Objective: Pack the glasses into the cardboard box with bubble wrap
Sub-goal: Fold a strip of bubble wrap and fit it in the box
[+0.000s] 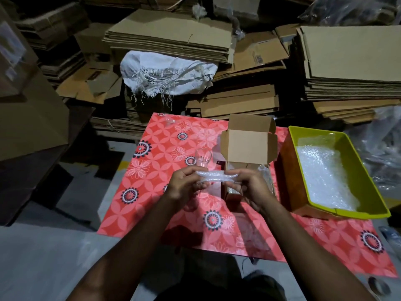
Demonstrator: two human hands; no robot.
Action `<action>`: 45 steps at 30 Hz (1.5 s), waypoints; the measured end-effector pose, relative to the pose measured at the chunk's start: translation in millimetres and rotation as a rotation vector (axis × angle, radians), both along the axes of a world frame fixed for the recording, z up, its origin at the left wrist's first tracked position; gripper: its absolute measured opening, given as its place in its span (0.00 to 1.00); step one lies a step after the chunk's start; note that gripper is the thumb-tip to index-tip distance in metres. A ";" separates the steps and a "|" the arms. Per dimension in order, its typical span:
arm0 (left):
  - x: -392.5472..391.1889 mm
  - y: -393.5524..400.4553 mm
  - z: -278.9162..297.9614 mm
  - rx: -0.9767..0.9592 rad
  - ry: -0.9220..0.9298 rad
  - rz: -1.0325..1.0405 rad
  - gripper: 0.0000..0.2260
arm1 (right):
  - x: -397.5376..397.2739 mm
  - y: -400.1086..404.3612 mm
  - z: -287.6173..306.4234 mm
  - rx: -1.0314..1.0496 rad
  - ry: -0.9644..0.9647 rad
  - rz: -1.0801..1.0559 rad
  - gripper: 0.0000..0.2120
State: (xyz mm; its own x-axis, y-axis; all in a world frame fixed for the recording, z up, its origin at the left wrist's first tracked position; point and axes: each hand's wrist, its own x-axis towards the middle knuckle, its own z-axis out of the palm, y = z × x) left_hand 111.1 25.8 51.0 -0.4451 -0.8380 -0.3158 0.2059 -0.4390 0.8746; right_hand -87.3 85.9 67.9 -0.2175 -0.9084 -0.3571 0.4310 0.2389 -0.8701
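Both hands pinching bubble-wrap bundle (214, 178) over red mat (156, 161).
L hand (184, 187) + R hand (252, 189) grip opp. ends, horiz.; bare glass (203, 157) upright just behind; open cardboard box (248, 144) adj.

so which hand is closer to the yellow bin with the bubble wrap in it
Right. The right hand holds one end of the bubble-wrapped bundle just left of the yellow bin, in front of the cardboard box. The left hand holds the other end, farther left.

box (247, 146) matt cardboard | glass (202, 157) clear | tray (368, 170) glossy plastic
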 end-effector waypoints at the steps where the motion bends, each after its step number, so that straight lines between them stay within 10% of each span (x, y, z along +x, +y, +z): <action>1: 0.4 -0.6 0.9 0.009 -0.006 0.014 0.12 | 0.0 -0.4 -1.2 -0.008 -0.006 -0.004 0.17; 14: -34.8 10.2 -1.7 -0.254 -0.427 0.429 0.13 | 22.2 -22.2 -12.7 -0.177 1.075 -0.249 0.09; 22: -43.2 -1.1 -13.2 -0.395 -0.467 0.412 0.05 | 31.5 -25.0 -12.6 -0.120 0.933 -0.222 0.14; 26: -38.9 -5.0 -5.4 -0.085 -0.117 0.400 0.13 | 23.3 -30.6 -14.4 -0.133 0.820 -0.087 0.20; 30: -26.0 -19.2 -20.7 -0.119 -0.173 0.224 0.21 | 19.0 -40.3 -13.2 -0.199 0.736 0.009 0.22; 40: -9.0 -49.8 -20.1 -0.040 0.036 0.166 0.21 | 5.0 -98.9 1.6 -0.298 1.048 0.260 0.23; 45: 0.2 -83.1 -34.3 -0.250 -0.289 0.260 0.09 | 0.0 -129.3 -5.7 -0.193 1.226 0.230 0.18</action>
